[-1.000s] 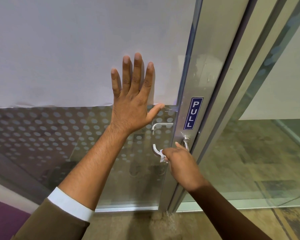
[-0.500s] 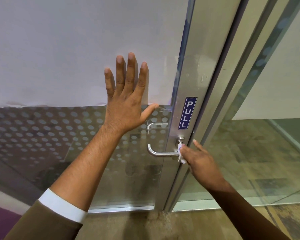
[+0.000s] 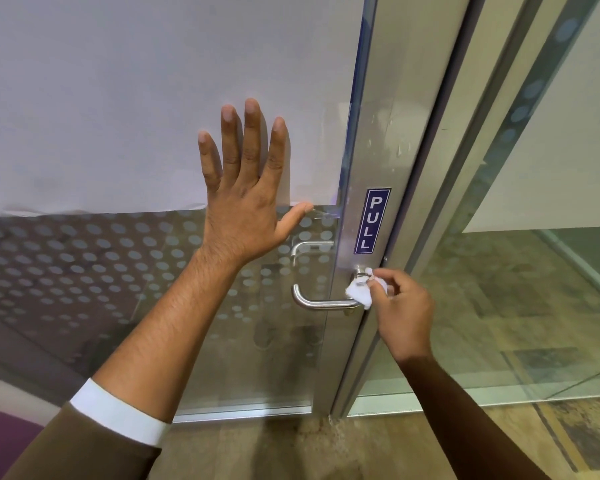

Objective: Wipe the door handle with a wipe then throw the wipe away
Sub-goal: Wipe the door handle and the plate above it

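**Handle wiping: in progress**

Wipe point(image 3: 359, 293) is being pinched by right hand point(image 3: 400, 311) and pressed against handle point(image 3: 321, 303) at its pivot end. Left hand point(image 3: 246, 202) is being held spread flat on glass, above handle. Disposal is judged outstanding; no bin is being shown.

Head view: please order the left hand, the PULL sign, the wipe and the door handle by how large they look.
1. left hand, clearly the largest
2. door handle
3. PULL sign
4. wipe, partly hidden in the right hand

The handle and sign look close in size, so their order is unsure.
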`<action>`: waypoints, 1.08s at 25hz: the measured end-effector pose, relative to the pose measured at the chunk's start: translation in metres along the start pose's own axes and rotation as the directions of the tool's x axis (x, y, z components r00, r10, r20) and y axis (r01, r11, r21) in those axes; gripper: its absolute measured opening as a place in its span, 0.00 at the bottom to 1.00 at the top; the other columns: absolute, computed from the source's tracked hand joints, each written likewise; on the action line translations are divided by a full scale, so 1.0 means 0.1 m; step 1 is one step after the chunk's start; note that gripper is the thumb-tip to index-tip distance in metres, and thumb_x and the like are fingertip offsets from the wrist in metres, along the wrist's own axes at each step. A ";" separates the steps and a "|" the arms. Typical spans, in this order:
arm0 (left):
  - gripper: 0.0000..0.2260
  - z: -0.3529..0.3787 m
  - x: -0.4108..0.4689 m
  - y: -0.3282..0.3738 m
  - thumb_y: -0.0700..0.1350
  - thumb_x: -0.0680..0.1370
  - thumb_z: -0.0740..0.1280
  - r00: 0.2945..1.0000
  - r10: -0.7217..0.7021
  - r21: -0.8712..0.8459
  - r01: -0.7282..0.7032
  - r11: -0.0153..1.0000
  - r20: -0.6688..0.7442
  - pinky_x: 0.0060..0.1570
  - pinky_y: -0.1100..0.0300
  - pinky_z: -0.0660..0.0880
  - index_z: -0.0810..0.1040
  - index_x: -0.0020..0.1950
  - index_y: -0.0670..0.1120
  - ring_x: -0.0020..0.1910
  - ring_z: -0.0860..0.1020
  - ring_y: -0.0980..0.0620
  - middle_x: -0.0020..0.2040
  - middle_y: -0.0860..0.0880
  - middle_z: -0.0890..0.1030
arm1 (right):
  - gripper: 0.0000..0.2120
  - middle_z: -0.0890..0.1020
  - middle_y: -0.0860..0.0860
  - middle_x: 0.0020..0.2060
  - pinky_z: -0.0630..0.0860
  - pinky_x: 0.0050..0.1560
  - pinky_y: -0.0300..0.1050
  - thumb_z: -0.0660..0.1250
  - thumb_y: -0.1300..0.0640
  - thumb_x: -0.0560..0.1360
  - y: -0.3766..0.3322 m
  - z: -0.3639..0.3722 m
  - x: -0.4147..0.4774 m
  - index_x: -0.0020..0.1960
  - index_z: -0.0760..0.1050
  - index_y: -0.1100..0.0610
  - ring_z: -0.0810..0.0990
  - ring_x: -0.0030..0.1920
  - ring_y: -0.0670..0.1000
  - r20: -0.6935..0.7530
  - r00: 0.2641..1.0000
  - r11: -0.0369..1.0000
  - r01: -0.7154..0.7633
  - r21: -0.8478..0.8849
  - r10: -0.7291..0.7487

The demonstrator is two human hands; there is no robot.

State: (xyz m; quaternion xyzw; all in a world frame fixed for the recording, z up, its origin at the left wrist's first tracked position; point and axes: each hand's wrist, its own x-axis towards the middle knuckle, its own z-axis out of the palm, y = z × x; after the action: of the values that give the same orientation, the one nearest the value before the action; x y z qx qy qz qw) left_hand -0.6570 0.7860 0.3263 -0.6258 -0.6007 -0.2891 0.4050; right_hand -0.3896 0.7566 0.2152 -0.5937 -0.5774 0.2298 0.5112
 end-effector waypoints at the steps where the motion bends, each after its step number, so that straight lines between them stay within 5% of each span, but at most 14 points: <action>1: 0.53 0.00 0.00 0.00 0.76 0.81 0.61 1.000 0.002 0.001 -0.002 1.000 0.000 0.81 0.36 0.28 0.41 0.90 0.44 0.85 0.30 0.39 0.86 0.32 0.47 | 0.10 0.89 0.46 0.40 0.79 0.41 0.33 0.75 0.65 0.74 -0.04 0.01 0.06 0.45 0.86 0.49 0.85 0.39 0.41 0.021 0.993 0.978 -0.115 0.177 0.113; 3: 0.53 -0.01 0.00 0.00 0.76 0.81 0.62 1.000 0.012 0.004 -0.012 1.000 -0.001 0.81 0.36 0.28 0.39 0.89 0.46 0.87 0.37 0.31 0.86 0.32 0.48 | 0.12 0.88 0.50 0.37 0.81 0.39 0.39 0.77 0.67 0.71 -0.09 0.06 0.11 0.40 0.85 0.51 0.85 0.37 0.45 0.130 0.951 0.874 -0.308 0.377 0.279; 4: 0.53 0.00 0.00 0.00 0.76 0.81 0.62 1.000 0.017 0.004 -0.017 1.000 -0.003 0.81 0.36 0.28 0.39 0.89 0.47 0.87 0.41 0.28 0.86 0.32 0.48 | 0.11 0.88 0.51 0.36 0.81 0.39 0.41 0.77 0.67 0.71 -0.08 0.08 0.12 0.39 0.84 0.51 0.85 0.36 0.47 0.151 0.949 0.891 -0.313 0.328 0.278; 7: 0.53 0.01 0.00 0.00 0.76 0.81 0.63 0.999 0.019 0.003 -0.019 1.000 -0.026 0.81 0.37 0.27 0.41 0.90 0.45 0.87 0.44 0.27 0.86 0.31 0.49 | 0.11 0.84 0.48 0.42 0.76 0.44 0.41 0.75 0.65 0.73 -0.04 0.06 0.05 0.42 0.83 0.49 0.81 0.40 0.47 0.170 0.982 0.995 -0.070 -0.072 0.081; 12: 0.52 0.00 0.01 0.00 0.76 0.81 0.63 1.000 0.011 0.022 -0.010 1.000 -0.011 0.81 0.38 0.27 0.51 0.90 0.41 0.84 0.49 0.25 0.86 0.32 0.48 | 0.09 0.73 0.47 0.49 0.74 0.51 0.44 0.68 0.57 0.81 0.00 0.00 0.03 0.56 0.85 0.55 0.77 0.46 0.49 0.353 0.927 0.903 0.257 -0.345 -0.129; 18: 0.52 -0.03 0.01 0.00 0.76 0.81 0.63 1.000 0.013 0.024 -0.013 1.000 -0.011 0.81 0.38 0.26 0.52 0.90 0.41 0.84 0.50 0.25 0.85 0.32 0.49 | 0.11 0.74 0.51 0.48 0.73 0.53 0.45 0.67 0.55 0.83 -0.11 0.05 0.09 0.58 0.86 0.57 0.78 0.47 0.50 0.415 0.906 0.881 0.264 -0.393 -0.087; 22: 0.52 -0.05 0.01 0.01 0.76 0.81 0.63 1.000 0.015 0.023 -0.015 1.000 -0.011 0.81 0.37 0.28 0.52 0.90 0.40 0.84 0.50 0.24 0.86 0.31 0.50 | 0.10 0.77 0.48 0.49 0.74 0.58 0.42 0.65 0.57 0.84 -0.11 0.09 0.07 0.55 0.85 0.57 0.79 0.55 0.49 0.561 0.814 0.801 0.433 -0.414 -0.150; 24: 0.51 -0.05 0.00 0.01 0.75 0.81 0.64 1.000 0.015 0.014 -0.015 1.000 -0.006 0.81 0.33 0.32 0.52 0.90 0.40 0.84 0.51 0.24 0.86 0.30 0.52 | 0.08 0.75 0.40 0.49 0.75 0.59 0.41 0.66 0.56 0.84 -0.02 0.02 -0.01 0.53 0.82 0.58 0.80 0.60 0.47 0.594 0.798 0.853 0.379 -0.360 -0.104; 27: 0.51 -0.08 0.02 0.02 0.74 0.81 0.65 1.000 0.010 0.025 -0.010 1.000 0.011 0.81 0.28 0.41 0.54 0.89 0.40 0.84 0.53 0.23 0.86 0.28 0.56 | 0.09 0.72 0.47 0.47 0.78 0.60 0.49 0.66 0.54 0.83 0.01 -0.01 0.15 0.53 0.83 0.59 0.80 0.58 0.51 0.585 0.804 0.833 0.392 -0.390 -0.104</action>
State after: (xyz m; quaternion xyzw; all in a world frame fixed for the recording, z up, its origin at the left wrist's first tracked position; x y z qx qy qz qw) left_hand -0.6539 0.7801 0.3313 -0.6251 -0.6034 -0.2762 0.4110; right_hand -0.3850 0.7702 0.2195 -0.5303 -0.8116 0.1612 0.1846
